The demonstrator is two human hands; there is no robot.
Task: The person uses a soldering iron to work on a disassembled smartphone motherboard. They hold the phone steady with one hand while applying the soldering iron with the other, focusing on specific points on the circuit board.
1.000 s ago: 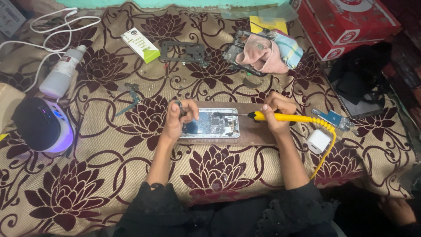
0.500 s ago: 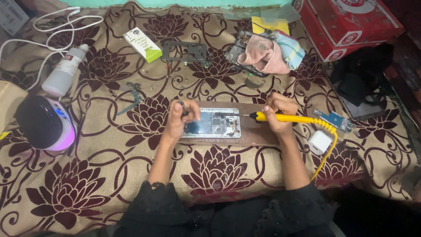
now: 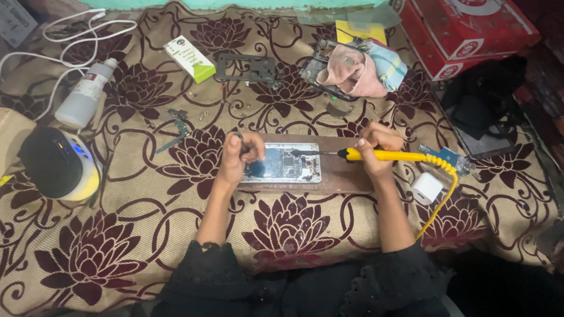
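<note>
Resting on a brown board (image 3: 343, 176) in the middle of the patterned cloth (image 3: 141, 235), an opened phone (image 3: 282, 164) is worked on, its back off and its inner parts bared. At its left end the left hand (image 3: 238, 155) is curled, and thin metal tweezers (image 3: 241, 142) seem to be pinched between thumb and fingers, though the tips are hidden. The right hand (image 3: 376, 149) is wrapped around a yellow soldering iron (image 3: 382, 155), whose dark tip is laid over the phone's right part.

Several slips can be judged likely. A neighbouring part could be scorched if the tip is held too long, since the board inside is crowded. The phone could be shifted, as it is steadied by one hand only. The coiled yellow cord (image 3: 443, 188) is run past a white charger (image 3: 426, 188), so a snag could jerk the tip aside. Farther off, a white bottle (image 3: 82, 97), a metal frame (image 3: 245, 67) and a pink rag (image 3: 352, 73) are left loose on the cloth, where small parts could be lost.
</note>
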